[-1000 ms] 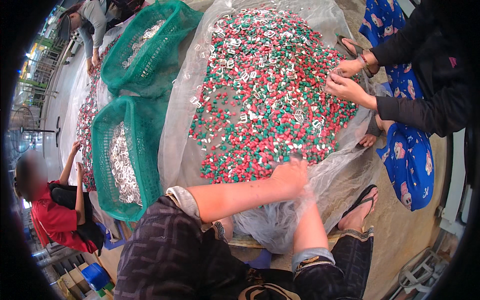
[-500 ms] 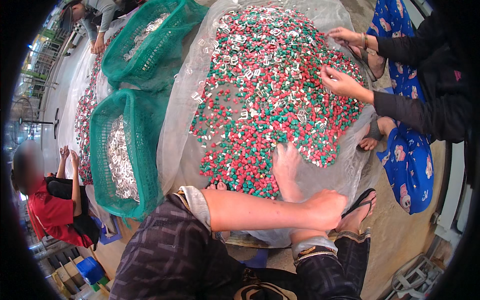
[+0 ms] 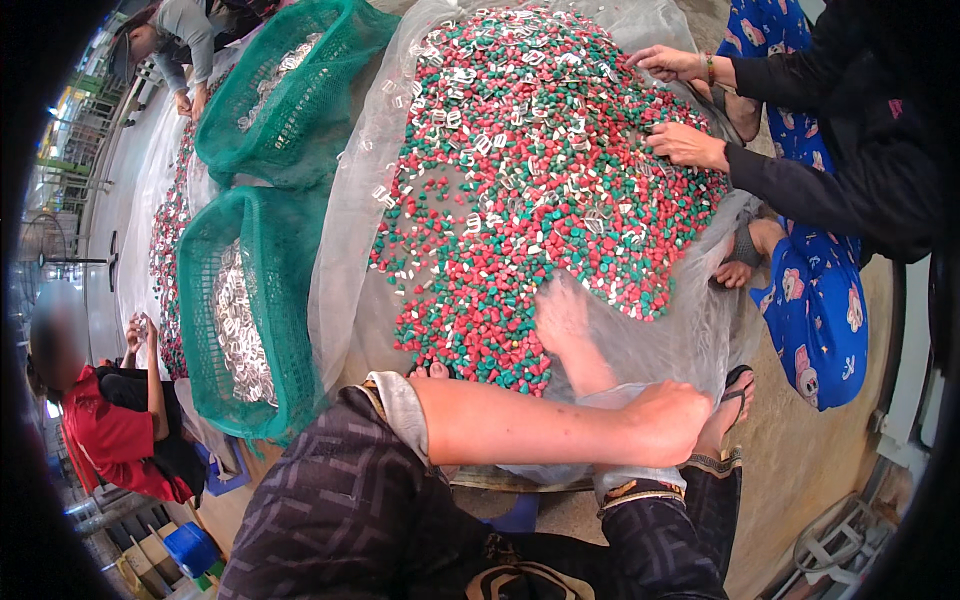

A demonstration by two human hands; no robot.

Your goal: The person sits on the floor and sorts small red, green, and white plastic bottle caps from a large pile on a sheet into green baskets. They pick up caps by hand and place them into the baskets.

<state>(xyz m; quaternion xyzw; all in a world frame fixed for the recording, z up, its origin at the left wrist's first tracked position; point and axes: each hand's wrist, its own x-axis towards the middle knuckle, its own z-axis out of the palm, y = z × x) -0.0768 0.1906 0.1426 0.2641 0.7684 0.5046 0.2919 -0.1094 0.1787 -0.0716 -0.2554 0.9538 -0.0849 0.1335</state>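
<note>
A big heap of red, green and white plastic pieces (image 3: 540, 170) lies on a clear plastic sheet (image 3: 345, 250). My right hand (image 3: 562, 315) rests palm down, fingers apart, on the near edge of the heap. My left forearm crosses in front of me, and my left hand (image 3: 672, 422) is closed around my right forearm just above the pale sleeve cuff (image 3: 625, 482). Its fingers are hidden behind the arm.
Another person in black sleeves has both hands (image 3: 685, 145) in the heap's right side. Two green mesh baskets (image 3: 205, 290) (image 3: 290, 60) of silvery metal pieces stand to the left. A person in red (image 3: 110, 430) squats lower left, and another person (image 3: 185, 30) bends at the top left.
My left hand left the heap's near edge and slid down my right forearm to the cuff. My right hand moved up onto the pieces. The other person's hands shifted along the right side.
</note>
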